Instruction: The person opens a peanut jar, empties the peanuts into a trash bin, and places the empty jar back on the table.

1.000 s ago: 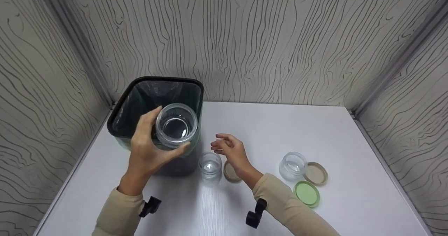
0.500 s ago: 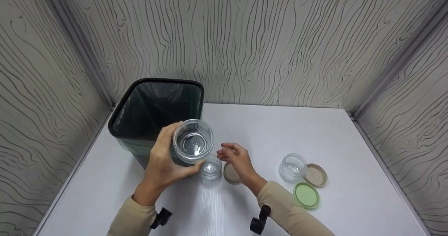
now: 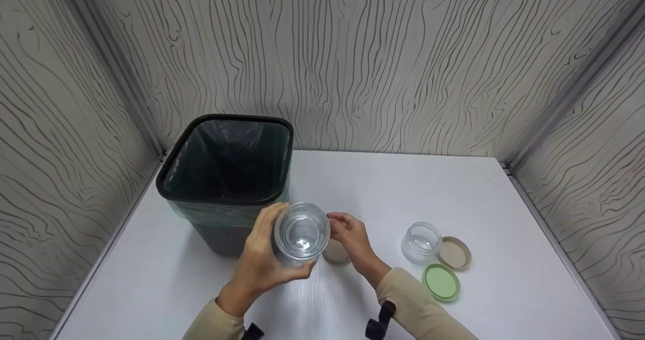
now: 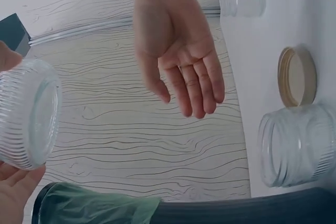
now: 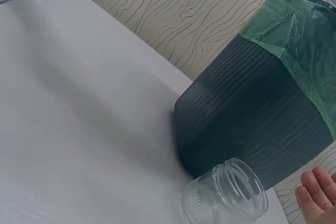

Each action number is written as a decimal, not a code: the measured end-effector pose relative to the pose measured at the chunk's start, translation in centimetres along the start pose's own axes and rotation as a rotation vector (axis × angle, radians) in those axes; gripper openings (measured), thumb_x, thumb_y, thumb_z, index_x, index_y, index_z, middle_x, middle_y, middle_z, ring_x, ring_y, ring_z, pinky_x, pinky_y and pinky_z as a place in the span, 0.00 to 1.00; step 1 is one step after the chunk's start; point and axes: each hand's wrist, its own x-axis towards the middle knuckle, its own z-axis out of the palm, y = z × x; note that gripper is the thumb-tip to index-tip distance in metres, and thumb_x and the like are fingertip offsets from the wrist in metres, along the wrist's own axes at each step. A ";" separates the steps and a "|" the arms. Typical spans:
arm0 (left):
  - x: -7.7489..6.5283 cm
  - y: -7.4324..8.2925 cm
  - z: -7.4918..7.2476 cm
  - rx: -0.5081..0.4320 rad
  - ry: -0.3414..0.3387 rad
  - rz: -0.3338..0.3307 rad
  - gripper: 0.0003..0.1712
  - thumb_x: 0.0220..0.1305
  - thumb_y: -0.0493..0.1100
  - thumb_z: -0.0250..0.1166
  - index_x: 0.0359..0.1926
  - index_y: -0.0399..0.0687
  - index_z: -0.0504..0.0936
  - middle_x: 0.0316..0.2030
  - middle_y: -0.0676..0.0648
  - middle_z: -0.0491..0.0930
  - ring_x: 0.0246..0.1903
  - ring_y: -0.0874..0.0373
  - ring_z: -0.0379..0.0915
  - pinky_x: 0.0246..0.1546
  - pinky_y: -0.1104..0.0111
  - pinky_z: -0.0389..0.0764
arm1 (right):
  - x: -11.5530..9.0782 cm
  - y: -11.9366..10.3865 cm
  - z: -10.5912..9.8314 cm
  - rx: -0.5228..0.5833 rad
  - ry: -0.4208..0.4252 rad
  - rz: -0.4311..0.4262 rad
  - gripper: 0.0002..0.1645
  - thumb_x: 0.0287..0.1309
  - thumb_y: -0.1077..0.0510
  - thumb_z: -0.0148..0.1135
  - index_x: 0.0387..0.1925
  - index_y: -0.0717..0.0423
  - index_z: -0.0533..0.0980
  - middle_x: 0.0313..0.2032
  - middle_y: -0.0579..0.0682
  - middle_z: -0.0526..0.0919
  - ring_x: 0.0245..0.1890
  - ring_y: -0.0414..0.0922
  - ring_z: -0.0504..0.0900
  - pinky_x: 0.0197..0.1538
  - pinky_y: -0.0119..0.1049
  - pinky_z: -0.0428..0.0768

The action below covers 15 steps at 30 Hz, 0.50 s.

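My left hand [image 3: 264,254] grips a clear jar [image 3: 302,231] around its side, raised above the table with its open mouth towards the head camera. In the left wrist view, its ribbed wall shows at the left edge. My right hand [image 3: 355,242] hovers to the right of that jar with relaxed fingers and nothing in them; the left wrist view shows a gap between the two. Below stands another clear jar [image 5: 226,192], uncovered, hidden behind the held jar in the head view. A beige lid [image 4: 297,77] lies beside it, partly behind my right hand in the head view.
A dark bin [image 3: 227,199] with a green liner stands at the left, close to the lower jar. On the right side of the white table [image 3: 393,189] are a third clear jar [image 3: 422,242], a beige lid [image 3: 454,253] and a green lid [image 3: 441,282]. Patterned walls enclose the table.
My left hand has carried the jar from over the bin's edge to the right and nearer me, now in front of the standing jar. My right hand has shifted slightly right and nearer.
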 end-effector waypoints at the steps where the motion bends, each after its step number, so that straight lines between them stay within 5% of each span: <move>1: -0.3 0.1 0.3 -0.001 -0.001 -0.005 0.54 0.29 0.52 0.80 0.59 0.30 0.69 0.53 0.39 0.75 0.55 0.50 0.74 0.65 0.76 0.72 | 0.0 0.1 -0.1 -0.008 0.006 0.007 0.23 0.67 0.56 0.51 0.55 0.71 0.72 0.46 0.60 0.84 0.39 0.36 0.84 0.49 0.32 0.85; 15: -3.2 -0.1 3.0 -0.026 -0.050 -0.121 0.57 0.26 0.48 0.81 0.61 0.33 0.67 0.54 0.42 0.75 0.53 0.54 0.75 0.52 0.62 0.84 | -0.1 1.4 -0.9 -0.072 0.070 0.045 0.21 0.66 0.56 0.52 0.54 0.68 0.73 0.47 0.61 0.84 0.43 0.41 0.85 0.52 0.36 0.85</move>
